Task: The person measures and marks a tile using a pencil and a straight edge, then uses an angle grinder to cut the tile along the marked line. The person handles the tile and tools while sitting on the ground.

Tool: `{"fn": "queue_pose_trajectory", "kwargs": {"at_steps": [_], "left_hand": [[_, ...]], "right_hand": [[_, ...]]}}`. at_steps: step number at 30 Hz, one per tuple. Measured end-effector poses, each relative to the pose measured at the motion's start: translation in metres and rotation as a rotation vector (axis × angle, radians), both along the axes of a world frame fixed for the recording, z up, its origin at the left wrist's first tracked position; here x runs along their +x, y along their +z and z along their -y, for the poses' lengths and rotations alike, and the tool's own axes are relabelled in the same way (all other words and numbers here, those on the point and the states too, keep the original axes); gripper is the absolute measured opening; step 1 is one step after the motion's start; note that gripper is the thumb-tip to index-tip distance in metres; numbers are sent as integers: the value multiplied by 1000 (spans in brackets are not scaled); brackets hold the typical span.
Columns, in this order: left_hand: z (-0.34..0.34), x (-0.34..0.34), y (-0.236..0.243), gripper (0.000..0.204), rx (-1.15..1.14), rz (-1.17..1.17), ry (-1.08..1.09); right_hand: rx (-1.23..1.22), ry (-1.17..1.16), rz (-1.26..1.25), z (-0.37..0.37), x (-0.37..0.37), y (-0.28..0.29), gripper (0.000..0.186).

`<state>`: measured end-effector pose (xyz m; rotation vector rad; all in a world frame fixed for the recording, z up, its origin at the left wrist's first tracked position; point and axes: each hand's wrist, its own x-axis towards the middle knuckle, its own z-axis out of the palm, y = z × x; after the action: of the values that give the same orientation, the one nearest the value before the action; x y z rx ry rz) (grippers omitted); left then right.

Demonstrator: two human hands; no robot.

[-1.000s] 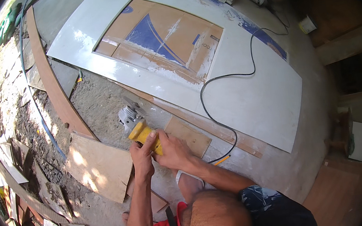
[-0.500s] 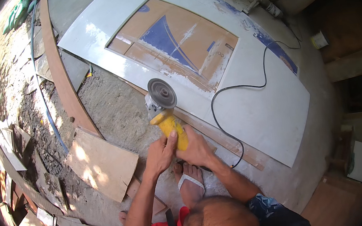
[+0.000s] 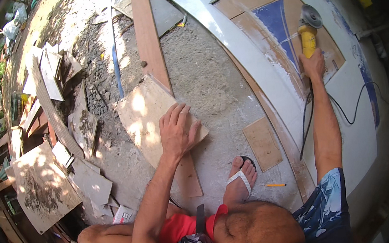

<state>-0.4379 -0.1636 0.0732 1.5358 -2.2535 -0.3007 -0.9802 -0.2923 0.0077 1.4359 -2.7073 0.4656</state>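
Note:
An angle grinder [image 3: 309, 39], yellow-bodied with a dark round disc [image 3: 311, 16], is held out at the upper right. My right hand [image 3: 313, 65] wraps round its rear end, over the cardboard-covered cutout of a large white panel [image 3: 351, 151]. Whether the disc is spinning cannot be made out. On the left, my left hand [image 3: 176, 132] is over a pale piece of plywood [image 3: 138, 113], with its fingers stretched out near the board's right corner. The board lies across a long reddish-brown plank [image 3: 150, 40].
Broken board offcuts [image 3: 54, 70] lie heaped at the left beside a blue hose [image 3: 116, 58]. By my foot are a small brown board [image 3: 262, 143] and an orange pencil [image 3: 275, 185]. A black power cord [image 3: 348, 121] loops over the white panel.
The grinder has gone from both hands in the middle to my right hand alone at the upper right. My left hand has let go of it and moved to the plywood. The view has shifted left.

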Motion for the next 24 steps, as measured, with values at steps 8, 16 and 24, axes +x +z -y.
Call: {"fn": "queue_pose_trajectory", "kwargs": {"at_steps": [8,16,24], "left_hand": [[23,40,-2,43,73,238,-495],[116,95,-5,37,-94,434,-311],[138,121,-8,45,-52,480,-240]], "right_hand": [[58,-7,33,5,28,2,80],[-97,24,2,-41,19,-22,89],[-56,-28,161,-52,49,9,97]]}}
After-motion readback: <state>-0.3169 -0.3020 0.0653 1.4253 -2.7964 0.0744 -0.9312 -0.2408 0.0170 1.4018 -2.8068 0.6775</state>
